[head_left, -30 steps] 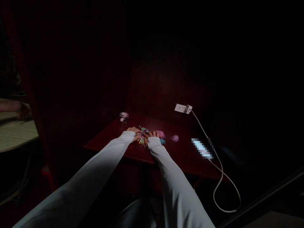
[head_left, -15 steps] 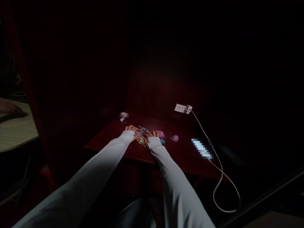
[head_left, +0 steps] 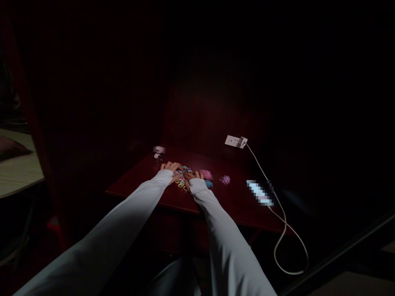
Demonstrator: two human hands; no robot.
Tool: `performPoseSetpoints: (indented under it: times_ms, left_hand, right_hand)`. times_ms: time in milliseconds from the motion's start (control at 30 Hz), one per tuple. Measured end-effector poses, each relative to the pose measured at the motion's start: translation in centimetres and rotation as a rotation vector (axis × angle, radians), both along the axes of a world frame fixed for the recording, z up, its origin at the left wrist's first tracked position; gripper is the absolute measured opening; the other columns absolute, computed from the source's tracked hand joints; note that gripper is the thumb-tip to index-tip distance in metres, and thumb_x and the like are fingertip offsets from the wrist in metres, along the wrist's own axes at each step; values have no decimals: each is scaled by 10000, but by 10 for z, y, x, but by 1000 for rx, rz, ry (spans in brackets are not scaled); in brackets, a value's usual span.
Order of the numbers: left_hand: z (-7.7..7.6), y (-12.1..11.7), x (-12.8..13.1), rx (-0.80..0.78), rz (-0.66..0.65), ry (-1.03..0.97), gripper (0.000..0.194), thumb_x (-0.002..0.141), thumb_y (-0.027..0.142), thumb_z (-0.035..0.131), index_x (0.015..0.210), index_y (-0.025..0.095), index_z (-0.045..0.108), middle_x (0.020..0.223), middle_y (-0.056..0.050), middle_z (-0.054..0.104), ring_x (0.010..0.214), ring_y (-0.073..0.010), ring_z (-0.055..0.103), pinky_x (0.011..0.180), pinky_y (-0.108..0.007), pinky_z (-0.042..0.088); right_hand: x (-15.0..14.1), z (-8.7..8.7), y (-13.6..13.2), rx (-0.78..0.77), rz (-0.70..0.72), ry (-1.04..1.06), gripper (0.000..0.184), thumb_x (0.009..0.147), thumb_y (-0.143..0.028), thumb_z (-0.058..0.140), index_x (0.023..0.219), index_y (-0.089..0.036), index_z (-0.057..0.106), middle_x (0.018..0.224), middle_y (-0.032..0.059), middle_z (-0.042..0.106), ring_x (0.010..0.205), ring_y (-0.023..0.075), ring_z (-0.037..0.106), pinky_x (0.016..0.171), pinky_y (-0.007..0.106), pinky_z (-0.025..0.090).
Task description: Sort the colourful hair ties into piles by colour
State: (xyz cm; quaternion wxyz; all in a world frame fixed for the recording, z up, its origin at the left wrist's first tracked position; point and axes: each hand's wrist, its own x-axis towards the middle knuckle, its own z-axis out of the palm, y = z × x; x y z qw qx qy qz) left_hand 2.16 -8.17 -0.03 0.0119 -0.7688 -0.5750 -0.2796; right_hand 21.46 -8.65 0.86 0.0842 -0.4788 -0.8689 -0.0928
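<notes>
A pile of small, multicoloured hair ties (head_left: 180,184) lies on the dark red table between my two hands. My left hand (head_left: 170,167) rests at the left edge of the pile with its fingers spread, the fingertips at its far side. On the other side, my right hand (head_left: 194,176) is open, palm down, touching the pile's right edge. Just beyond its fingers sit a pink bunch (head_left: 205,174) and a blue bunch (head_left: 208,184), apparently of thin bands. A purple bunch (head_left: 225,179) lies farther right, apart from both hands.
A clear round container (head_left: 159,151) with pink items stands at the table's (head_left: 129,185) back left. To the right lies a phone-like lit device (head_left: 259,193), blurred out, with a white cable (head_left: 282,213) running to a wall socket (head_left: 232,141). Another person's arm (head_left: 12,147) rests on a pale table.
The view has shifted slightly. Both hands remain at the pile with small finger movements, and the hair ties between them have spread a little flatter.
</notes>
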Motion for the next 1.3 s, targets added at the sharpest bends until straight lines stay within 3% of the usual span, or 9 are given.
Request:
performPoseSetpoints:
  times_ms: [233,400,600,933,1300]
  left_hand:
    - [-8,4,-1,10,-95,27,213,903,257,558,1061,284,698,1321,12,684,1179,-262,501,960,-431,317]
    - [-11,8,-5,21,-130,-7,228,896,247,536,1047,292,701,1305,23,694,1148,-255,498,939,-430,308]
    - [-18,14,-4,49,-108,-51,210,877,246,546,998,298,710,1267,35,711,1123,-253,505,932,-429,289]
    - [-18,16,-3,32,-87,-25,203,876,267,567,1016,299,710,1238,21,715,1123,-265,503,932,-431,272]
    - [-16,14,-2,55,-93,-50,163,881,290,585,992,290,705,1224,19,730,1090,-254,503,924,-429,273]
  right_hand:
    - [1,2,-1,3,2,76,420,1031,-292,440,1407,-260,626,1470,32,612,1361,273,425,1184,443,206]
    - [2,11,6,21,-131,238,331,993,-268,505,1244,-264,721,1310,48,696,1273,265,465,1103,416,255]
    - [-5,10,15,35,-226,311,304,975,-330,559,1234,-316,717,1297,43,678,1269,277,454,1070,416,274]
    - [-15,2,29,-60,-238,381,239,926,-371,660,1130,-315,772,1267,52,665,1293,294,448,1077,418,277]
    - [-17,4,25,26,-218,367,152,957,-319,627,962,-253,764,1210,43,686,1196,254,468,986,369,289]
